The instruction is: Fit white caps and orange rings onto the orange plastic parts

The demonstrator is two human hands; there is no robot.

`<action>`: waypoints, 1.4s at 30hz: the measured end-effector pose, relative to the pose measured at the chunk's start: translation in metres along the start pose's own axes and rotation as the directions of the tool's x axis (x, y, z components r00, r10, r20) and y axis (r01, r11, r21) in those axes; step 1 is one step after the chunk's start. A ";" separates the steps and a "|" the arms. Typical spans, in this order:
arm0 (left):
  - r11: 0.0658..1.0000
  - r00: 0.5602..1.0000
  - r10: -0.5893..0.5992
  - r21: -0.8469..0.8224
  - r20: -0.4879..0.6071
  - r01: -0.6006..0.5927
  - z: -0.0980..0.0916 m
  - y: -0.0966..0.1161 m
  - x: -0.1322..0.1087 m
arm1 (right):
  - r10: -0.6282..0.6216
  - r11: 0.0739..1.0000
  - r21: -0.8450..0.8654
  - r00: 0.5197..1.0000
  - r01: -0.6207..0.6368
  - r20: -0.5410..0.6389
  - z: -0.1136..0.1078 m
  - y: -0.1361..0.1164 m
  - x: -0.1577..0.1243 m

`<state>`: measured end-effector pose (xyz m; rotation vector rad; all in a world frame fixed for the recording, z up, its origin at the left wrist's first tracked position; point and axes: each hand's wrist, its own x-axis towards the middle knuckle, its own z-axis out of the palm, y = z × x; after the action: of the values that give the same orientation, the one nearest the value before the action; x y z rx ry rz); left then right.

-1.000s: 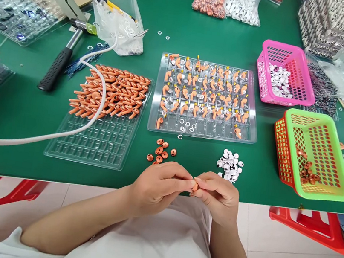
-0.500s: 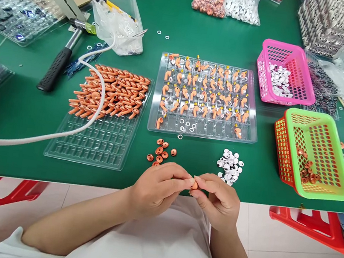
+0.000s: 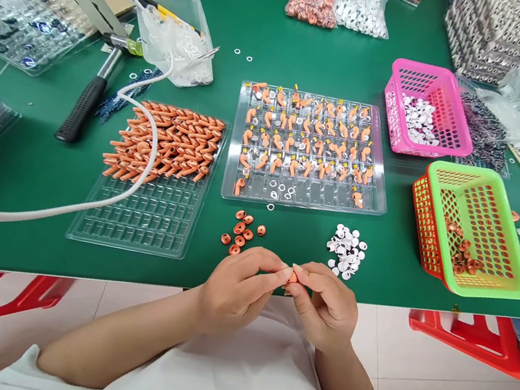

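Observation:
My left hand (image 3: 239, 286) and my right hand (image 3: 326, 303) meet at the table's near edge, both pinching one small orange cap (image 3: 293, 277) between their fingertips. Just beyond my left hand lies a little cluster of orange caps (image 3: 241, 231). A heap of small white discs (image 3: 347, 250) lies beyond my right hand. Farther back, a clear tray (image 3: 303, 195) holds rows of bent orange pieces (image 3: 307, 143).
A second clear tray (image 3: 149, 217) at left carries a pile of orange tubes (image 3: 170, 139), with a white hose (image 3: 93, 202) draped over it. A green-and-orange basket (image 3: 474, 230) and a pink basket (image 3: 423, 115) stand at right. A hammer (image 3: 89, 98) and bags lie behind.
My hands have stayed together on the small orange cap, with only slight finger shifts. The view has tilted a little.

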<state>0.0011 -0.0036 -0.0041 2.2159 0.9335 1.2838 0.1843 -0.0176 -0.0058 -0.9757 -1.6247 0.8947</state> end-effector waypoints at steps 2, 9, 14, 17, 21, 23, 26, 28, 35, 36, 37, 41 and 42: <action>1.000 1.000 -0.013 -0.001 -0.005 0.013 0.001 0.000 -0.001 | 0.025 1.000 -0.001 1.000 -0.025 -0.004 0.002 0.000 -0.001; 0.997 0.991 -0.060 -0.059 -0.115 0.054 0.009 0.004 0.002 | 0.082 0.996 0.026 0.997 -0.081 -0.009 0.004 -0.003 -0.001; 0.994 0.987 -0.104 -0.044 -0.119 0.100 0.011 0.006 0.003 | 0.088 0.996 -0.002 0.996 -0.088 -0.016 0.003 -0.002 0.000; 0.993 0.987 -0.112 -0.042 -0.118 0.108 0.012 0.006 0.001 | 0.071 0.997 -0.022 0.997 -0.072 -0.041 0.004 -0.002 0.000; 0.990 0.984 -0.138 -0.041 -0.110 0.134 0.013 0.007 0.000 | 0.026 0.996 -0.078 0.996 -0.033 -0.091 0.008 -0.002 0.001; 0.987 0.982 -0.161 -0.037 -0.102 0.158 0.013 0.008 0.001 | 0.012 0.996 -0.092 0.995 -0.022 -0.102 0.009 -0.002 0.001; 0.979 0.977 -0.202 -0.046 -0.068 0.199 0.009 0.009 0.004 | 0.009 0.994 -0.108 0.996 -0.019 -0.093 0.008 -0.001 0.001; 0.970 0.972 -0.234 -0.079 -0.025 0.232 0.006 0.008 0.006 | 0.004 0.992 -0.128 0.997 -0.014 -0.079 0.006 0.000 0.001; 0.871 0.911 -0.385 -0.266 0.152 0.412 -0.006 0.004 0.016 | -0.021 0.981 -0.192 0.998 0.011 -0.051 0.003 0.001 0.003; 0.830 0.881 -0.432 -0.297 0.193 0.472 -0.007 0.004 0.017 | -0.023 0.981 -0.196 0.999 0.013 -0.049 0.002 0.001 0.003; 0.782 0.849 -0.476 -0.331 0.229 0.527 -0.009 0.003 0.019 | -0.026 0.980 -0.200 0.999 0.017 -0.043 0.002 0.001 0.004; 0.605 0.752 -0.568 -0.449 0.335 0.657 -0.011 0.001 0.024 | -0.049 0.975 -0.216 0.998 0.053 0.026 -0.002 -0.001 0.006; 0.570 0.732 -0.580 -0.464 0.357 0.678 -0.011 0.000 0.025 | -0.058 0.974 -0.218 0.997 0.067 0.048 -0.003 -0.001 0.006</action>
<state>0.0001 0.0147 0.0164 1.2909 0.9830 0.8464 0.1862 -0.0120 -0.0020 -1.0563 -1.8073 0.7070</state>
